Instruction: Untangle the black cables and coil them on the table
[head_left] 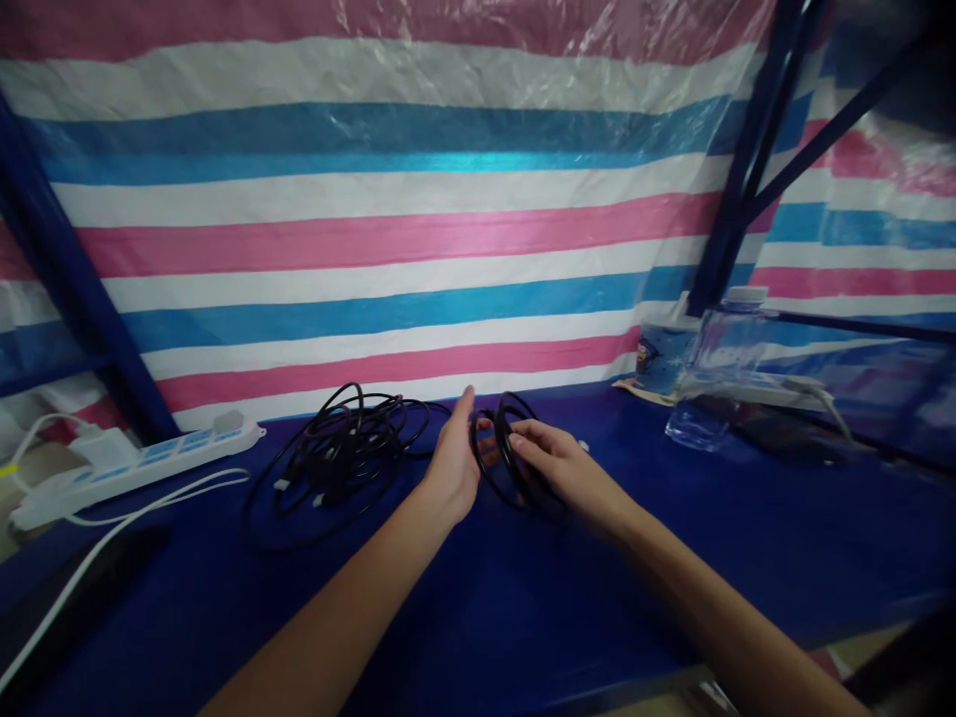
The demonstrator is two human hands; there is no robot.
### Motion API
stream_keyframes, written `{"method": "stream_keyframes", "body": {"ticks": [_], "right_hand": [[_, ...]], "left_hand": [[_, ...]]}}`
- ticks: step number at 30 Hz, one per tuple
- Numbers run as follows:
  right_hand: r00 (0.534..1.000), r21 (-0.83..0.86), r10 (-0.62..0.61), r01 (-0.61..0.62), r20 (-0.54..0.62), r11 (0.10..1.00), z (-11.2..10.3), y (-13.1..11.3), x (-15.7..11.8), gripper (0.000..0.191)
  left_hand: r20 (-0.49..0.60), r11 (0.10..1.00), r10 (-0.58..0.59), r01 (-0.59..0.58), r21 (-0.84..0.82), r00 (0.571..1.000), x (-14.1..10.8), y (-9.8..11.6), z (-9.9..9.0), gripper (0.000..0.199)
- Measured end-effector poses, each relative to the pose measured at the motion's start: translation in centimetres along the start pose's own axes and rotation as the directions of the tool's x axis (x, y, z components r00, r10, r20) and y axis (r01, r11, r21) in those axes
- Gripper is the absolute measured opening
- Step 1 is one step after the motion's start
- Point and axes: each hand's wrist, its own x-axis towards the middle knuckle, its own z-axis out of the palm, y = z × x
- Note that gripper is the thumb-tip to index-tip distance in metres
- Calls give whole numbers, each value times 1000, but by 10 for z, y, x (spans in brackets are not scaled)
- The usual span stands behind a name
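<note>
A coil of black cable (515, 463) is held just above the blue tabletop, between my two hands. My right hand (557, 458) pinches the coil from its right side, thumb and fingers closed on the loops. On the other side, my left hand (454, 458) has its thumb stretched upward. Its other fingers reach behind the left loops, seemingly against them, and are partly hidden. A loose tangle of black cables (348, 448) lies to the left of my left hand, with several light connector ends showing.
At the left lies a white power strip (179, 453) with a white plug adapter (105, 448) and a white cable (141, 510). A clear plastic bottle (721, 368), a packet (661, 358) and a dark flat object (784, 433) are at the right. Blue metal posts (743, 169) flank the striped sheet (388, 239).
</note>
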Motion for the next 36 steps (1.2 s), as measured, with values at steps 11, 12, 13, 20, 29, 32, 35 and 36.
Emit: {"method": "stream_keyframes", "body": {"ticks": [11,12,13,20,29,32,35,36], "right_hand": [[983,-40,41,-49,-177,998,-10,-12,-34,26],[980,75,43,-29,-192,997,-12,-14,-37,26],[975,172,37,1,-219,985,-14,-17,-39,25],[898,355,-29,203,-439,913,-44,-27,-57,30],[952,-332,-265,203,-153,921,-20,-15,-53,38],[946,-622,-325,261,11,738,-8,-17,-47,30],[835,-796,-541,255,-105,549,-12,-19,-44,19],[758,-834,-628,223,-177,504,-16,-20,-44,22]], "left_hand": [[151,903,83,-138,406,985,-12,33,-12,47],[152,906,100,-153,395,983,-11,35,-15,45],[145,908,122,-170,382,982,-9,36,-19,41],[85,933,177,-195,302,980,-3,46,-44,18],[431,781,122,-354,515,894,-37,42,-6,34],[528,605,208,-532,592,824,-45,34,12,32],[546,544,271,-594,593,793,-46,33,16,22],[536,564,268,-581,587,801,-46,34,15,19]]}}
